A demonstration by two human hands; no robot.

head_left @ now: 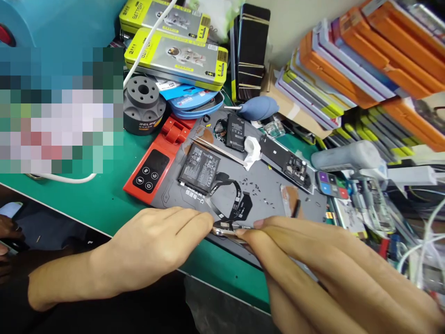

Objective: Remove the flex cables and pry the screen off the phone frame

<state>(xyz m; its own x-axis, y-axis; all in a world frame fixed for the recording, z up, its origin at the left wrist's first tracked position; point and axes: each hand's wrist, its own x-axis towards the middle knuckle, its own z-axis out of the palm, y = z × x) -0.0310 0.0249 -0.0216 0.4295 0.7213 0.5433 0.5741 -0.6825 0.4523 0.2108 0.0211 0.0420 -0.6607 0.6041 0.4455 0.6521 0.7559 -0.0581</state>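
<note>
Both my hands hold a thin phone part (227,230), seen nearly edge-on, over the near edge of the grey work mat (163,188). My left hand (149,250) is closed on its left end, fingers curled. My right hand (306,260) pinches its right end between thumb and fingers. Just beyond the part lie black flex cables (239,206). A black battery (200,168) rests on the mat, and a smaller one (236,132) lies farther back. Tweezers (219,150), a crumpled white tissue (252,150) and small screws (249,185) are near them.
A red control panel (151,171) borders the mat's left side. Behind it stand a dark round holder (144,109), yellow battery boxes (177,58) and a blue air blower (259,108). An opened phone frame (287,162) lies right, below stacked orange cases (378,51). Another person's hand (10,229) shows far left.
</note>
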